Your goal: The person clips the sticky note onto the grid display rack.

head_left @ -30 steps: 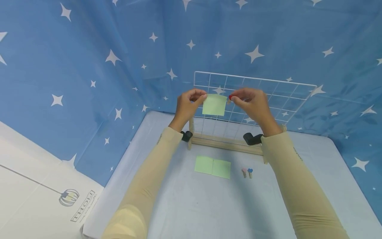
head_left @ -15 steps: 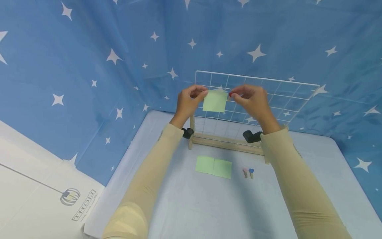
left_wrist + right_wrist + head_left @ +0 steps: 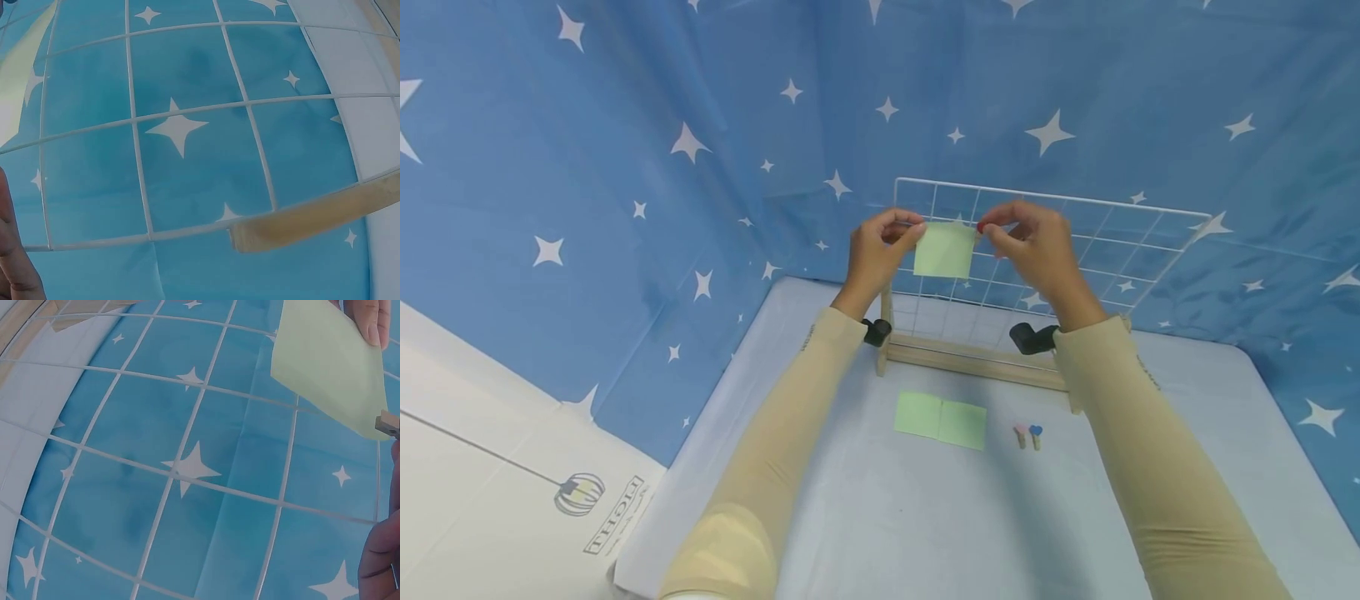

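A square pale green note is held up between the two hands, in front of a white wire grid. The left hand pinches the note's upper corner on its own side between thumb and fingers. At the opposite upper corner, the right hand pinches a small wooden clip with a red head; the clip's tip meets the note's edge, though whether it bites the paper cannot be told.

The grid stands beyond both hands, on a wooden base below them. Nearer the person, below and between the hands, two more green notes lie side by side on the white counter. To the right of these, below the right hand, a pink-headed clip and a blue heart-headed clip lie next to each other.

Farther out, a blue curtain with white stars rises behind the hands. Well to the left of the left hand is a white surface with a printed lamp.
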{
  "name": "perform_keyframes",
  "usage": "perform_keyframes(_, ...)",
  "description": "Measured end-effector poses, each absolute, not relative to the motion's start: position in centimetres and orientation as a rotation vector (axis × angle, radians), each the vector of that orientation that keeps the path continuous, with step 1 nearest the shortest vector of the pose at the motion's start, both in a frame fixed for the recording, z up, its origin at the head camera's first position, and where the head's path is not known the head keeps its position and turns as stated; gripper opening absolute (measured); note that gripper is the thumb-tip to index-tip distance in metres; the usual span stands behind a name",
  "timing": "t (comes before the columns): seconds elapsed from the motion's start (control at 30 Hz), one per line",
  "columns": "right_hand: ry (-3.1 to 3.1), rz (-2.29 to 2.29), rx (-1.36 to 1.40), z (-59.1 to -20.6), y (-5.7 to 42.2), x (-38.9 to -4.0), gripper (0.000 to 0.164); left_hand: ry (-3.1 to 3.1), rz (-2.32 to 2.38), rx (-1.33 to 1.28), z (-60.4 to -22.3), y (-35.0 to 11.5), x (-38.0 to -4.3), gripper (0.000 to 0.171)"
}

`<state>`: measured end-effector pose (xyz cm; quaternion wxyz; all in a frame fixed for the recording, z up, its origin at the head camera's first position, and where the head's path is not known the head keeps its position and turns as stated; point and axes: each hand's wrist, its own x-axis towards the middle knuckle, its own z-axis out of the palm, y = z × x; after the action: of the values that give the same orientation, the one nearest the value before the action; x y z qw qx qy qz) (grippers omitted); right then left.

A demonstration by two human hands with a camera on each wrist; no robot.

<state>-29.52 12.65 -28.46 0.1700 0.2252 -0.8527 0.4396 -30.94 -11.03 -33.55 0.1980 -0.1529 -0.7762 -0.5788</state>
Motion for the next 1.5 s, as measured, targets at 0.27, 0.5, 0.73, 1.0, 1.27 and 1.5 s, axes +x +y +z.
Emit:
perform_keyframes(0.27, -2.366, 1.216, 0.692, -28.3, 11.6, -29.6, 0.015, -2.181, -1.636, -0.417, -33.4, -11.0, -31.0, 0.019)
perform_keyframes(0.5, -2.320, 1.261, 0.648, -27.9, 10.8, -30.0, 0.015, -2.180, -1.620, -0.393, -33.5, -11.0, -31.1, 0.019)
perform_keyframes(0.73, -2.321, 1.130, 0.626, -27.8, 9.6, -30.1, 0.014, -2.158, -1.633, -0.384, -33.5, -10.7, -31.3, 0.019)
perform_keyframes(1.0, -2.346, 0.925, 0.620, -27.7, 8.5, -30.8, 0.016, -2.153, -1.563, -0.386, -33.6, -10.4, -31.6, 0.021)
perform_keyframes(1.27, -2.418, 0.906, 0.548, -27.7, 8.2, -30.3, 0.023, -2.163, -1.500, -0.401, -33.7, -10.5, -31.9, 0.021)
perform_keyframes(1.5, -2.183, 0.927, 0.666, -29.1, 9.1, -30.4, 0.024, -2.123, -1.527, -0.416, -34.1, -11.3, -31.8, 0.019)
